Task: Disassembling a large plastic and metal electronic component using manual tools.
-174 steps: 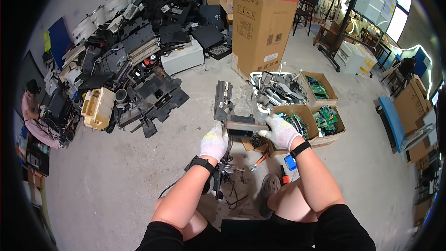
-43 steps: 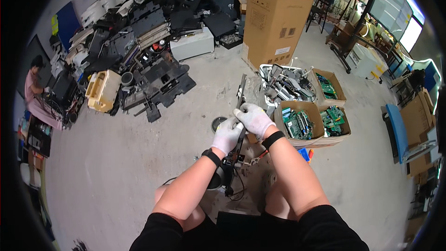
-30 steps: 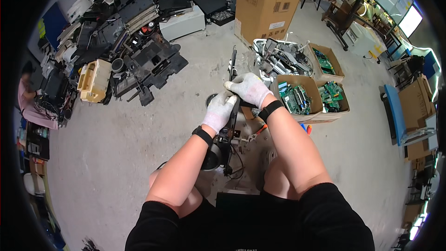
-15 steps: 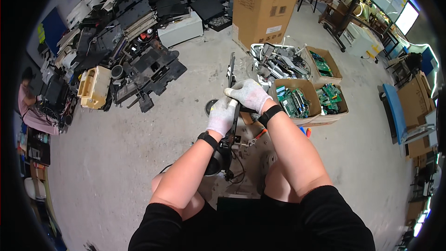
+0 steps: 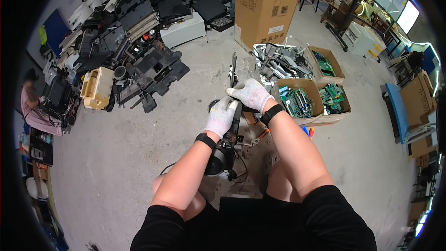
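Observation:
Both my hands wear pale knitted gloves and are closed on a long, narrow black machine part (image 5: 233, 67) that stands between my knees. My left hand (image 5: 220, 116) grips its near left side. My right hand (image 5: 252, 95) sits a little farther up, thumb over the top, almost touching the left fingertips. Below the hands, a round dark drum-like piece (image 5: 216, 162) with a loose black cable is at the part's lower end. The undersides of my fingers are hidden. Orange-handled pliers (image 5: 263, 135) lie to the right.
Ahead on the right are boxes of green circuit boards (image 5: 297, 102) and a white bin of metal scraps (image 5: 283, 60). A tall carton (image 5: 265, 9) stands behind them. Dismantled black parts (image 5: 155, 69) pile up ahead left. Another person (image 5: 32, 104) sits at the far left.
The view has shifted slightly, moving the surroundings a little to the right in the picture. Both hands keep their hold on the black part, with hardly any movement.

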Action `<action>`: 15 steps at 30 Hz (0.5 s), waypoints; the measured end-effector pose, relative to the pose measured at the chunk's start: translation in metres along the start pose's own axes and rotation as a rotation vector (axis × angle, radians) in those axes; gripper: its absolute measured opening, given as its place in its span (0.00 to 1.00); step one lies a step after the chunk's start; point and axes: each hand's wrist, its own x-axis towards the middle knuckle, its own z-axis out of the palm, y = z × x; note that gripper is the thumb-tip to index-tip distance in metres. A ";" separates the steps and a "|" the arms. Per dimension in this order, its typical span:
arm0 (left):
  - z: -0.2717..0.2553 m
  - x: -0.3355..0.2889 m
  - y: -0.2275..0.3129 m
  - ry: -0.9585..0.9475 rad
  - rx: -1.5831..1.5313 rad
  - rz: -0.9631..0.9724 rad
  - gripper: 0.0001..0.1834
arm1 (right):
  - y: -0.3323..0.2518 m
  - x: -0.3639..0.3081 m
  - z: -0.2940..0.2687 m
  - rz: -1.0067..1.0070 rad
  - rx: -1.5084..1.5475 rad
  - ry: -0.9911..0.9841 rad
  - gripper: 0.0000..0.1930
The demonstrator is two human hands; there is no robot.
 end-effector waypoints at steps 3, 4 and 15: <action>0.002 0.001 -0.004 -0.001 -0.028 0.045 0.21 | -0.004 -0.001 0.000 -0.008 -0.029 -0.009 0.27; 0.000 0.001 -0.002 -0.006 0.002 0.029 0.21 | -0.004 -0.002 0.000 -0.007 -0.030 -0.007 0.27; 0.000 0.004 0.004 -0.076 -0.176 -0.113 0.23 | -0.004 -0.003 -0.002 -0.028 -0.076 -0.019 0.28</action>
